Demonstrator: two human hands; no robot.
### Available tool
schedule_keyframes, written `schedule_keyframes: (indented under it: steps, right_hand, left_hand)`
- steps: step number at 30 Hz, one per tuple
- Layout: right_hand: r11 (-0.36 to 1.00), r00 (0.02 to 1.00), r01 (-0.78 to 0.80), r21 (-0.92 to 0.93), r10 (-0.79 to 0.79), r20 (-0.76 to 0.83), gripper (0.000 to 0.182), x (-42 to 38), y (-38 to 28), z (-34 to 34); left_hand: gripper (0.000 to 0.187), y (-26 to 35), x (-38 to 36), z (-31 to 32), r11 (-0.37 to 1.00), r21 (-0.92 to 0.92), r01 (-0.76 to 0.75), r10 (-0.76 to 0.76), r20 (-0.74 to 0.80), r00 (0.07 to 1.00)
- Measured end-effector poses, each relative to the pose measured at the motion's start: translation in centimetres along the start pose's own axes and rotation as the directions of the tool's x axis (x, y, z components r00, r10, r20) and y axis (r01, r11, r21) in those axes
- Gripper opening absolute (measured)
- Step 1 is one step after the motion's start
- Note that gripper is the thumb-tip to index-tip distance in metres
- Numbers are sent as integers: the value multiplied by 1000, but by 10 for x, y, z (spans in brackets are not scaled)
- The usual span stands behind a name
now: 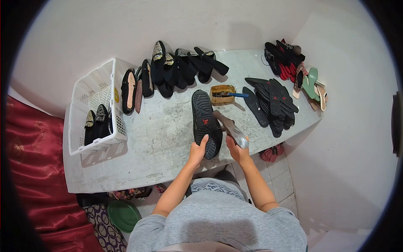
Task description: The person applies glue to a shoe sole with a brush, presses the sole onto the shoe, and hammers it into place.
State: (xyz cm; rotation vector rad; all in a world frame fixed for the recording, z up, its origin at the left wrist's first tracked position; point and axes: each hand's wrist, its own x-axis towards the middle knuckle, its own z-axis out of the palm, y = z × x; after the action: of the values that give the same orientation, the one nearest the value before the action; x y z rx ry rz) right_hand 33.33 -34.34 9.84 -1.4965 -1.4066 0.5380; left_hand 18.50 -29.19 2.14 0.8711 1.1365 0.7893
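Note:
My left hand [198,152] is closed round the heel end of a black shoe [203,113], thumb on its ridged sole, which faces up and bears a red mark. Just right of the shoe, my right hand [238,150] grips a metal tool [233,129] with a grey, shiny lower part; its upper end lies close to the sole's right edge. Beyond them sits a brown-stained container [222,90] with a blue-handled brush [238,95] resting across it. A pile of black soles [275,101] lies to the right of the container.
A white basket [96,145] holding black shoes stands at the left. More black shoes [168,69] line the table's [155,138] back edge by the wall. Red and black shoe pieces [285,59] and green forms [310,84] lie at the right. A red curtain [37,168] hangs left.

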Motion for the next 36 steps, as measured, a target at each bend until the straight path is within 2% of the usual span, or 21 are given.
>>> schedule_keyframes:
  steps: [1, 3, 5, 6, 7, 9, 10, 13, 15, 16, 17, 19, 20, 21, 23, 25, 29, 31, 33, 35, 36]
  right_hand:
    - [993, 992, 113, -17, -114, -48, 23, -4, 2, 0]
    - [997, 997, 68, 39, -67, -24, 22, -7, 9, 4]
    - [993, 994, 108, -56, -106, 38, 19, 1, 6, 10]
    - [980, 982, -126, -156, 146, 120, 18, 5, -5, 8]
    - [979, 982, -128, -157, 147, 117, 18, 4, -13, 6]
    - [997, 998, 70, -40, -70, 7, 23, 4, -22, 6]
    - [997, 998, 67, -38, -67, 9, 23, 3, -21, 8]
    - [967, 962, 256, 8, -254, -94, 24, 2, -15, 20]
    - [971, 989, -132, -202, 142, 36, 24, 12, -18, 24]
    - [988, 987, -142, -55, 146, 66, 25, 14, -26, 18]
    - [989, 988, -136, -54, 139, 67, 25, 18, -30, 18]
    - [989, 991, -128, 68, 130, -23, 29, 24, -35, 19]
    - [985, 996, -81, 152, 87, -36, 32, 26, -29, 21]
    - [985, 996, -81, 152, 87, -31, 32, 30, -26, 23]
    - [993, 997, -76, -87, 74, -27, 31, 45, -20, 26]
    - [996, 1000, -24, -92, 24, 0, 31, 60, -27, 23]
    - [992, 991, -129, 9, 129, 30, 31, 75, -35, 16]
    - [995, 1000, 3, 97, 0, -29, 34, 84, -20, 28]
    - [994, 990, 95, 56, -89, -110, 35, 94, -12, 34]
    - [982, 990, -105, -159, 119, 77, 38, 99, -28, 22]
    - [993, 997, -75, -86, 76, 11, 36, 98, -31, 22]
  left_hand:
    - [51, -1, 0, -1, 1000, 5, 5, -5, -2, 1000]
    - [51, -6, 2, -1, 1000, 24, -16, 16, -9, 1000]
    - [51, -7, 4, 0, 998, 43, -44, 44, -6, 999]
    - [51, -4, 2, 0, 999, 28, -34, 34, 2, 999]
    - [51, -1, 0, 0, 1000, 13, -24, 23, 9, 1000]
    - [51, 3, -1, 1, 1000, 26, -16, 16, -11, 1000]
    - [52, 4, -3, 1, 999, 40, -1, 2, -32, 999]
    - [53, 6, -3, -1, 989, 124, 81, -79, -24, 997]
    - [53, 1, -1, 3, 999, 50, 5, -5, -13, 1000]
    - [53, -1, 0, 3, 997, -20, -68, 68, -12, 998]
    - [53, -1, 2, 1, 997, -22, -73, 73, -15, 997]
    - [51, 7, -1, -2, 995, 42, 87, -89, 41, 995]
    - [51, 3, -1, -2, 995, 40, 88, -90, 37, 995]
    - [51, -2, 0, 1, 999, 40, 18, -18, -4, 1000]
    - [53, -8, 4, 1, 997, 42, -58, 59, -45, 997]
    - [54, -9, 5, -1, 999, 32, -13, 14, -8, 1000]
    - [54, -9, 4, 1, 998, 48, -43, 45, -39, 998]
    - [53, -10, 5, 3, 997, 38, -72, 74, -56, 996]
    - [53, -6, 3, 2, 998, 62, -26, 29, -50, 998]
    - [53, -3, 3, -1, 996, 90, 17, -12, -51, 999]
    - [53, -4, 2, 0, 996, 84, -5, 9, -50, 999]
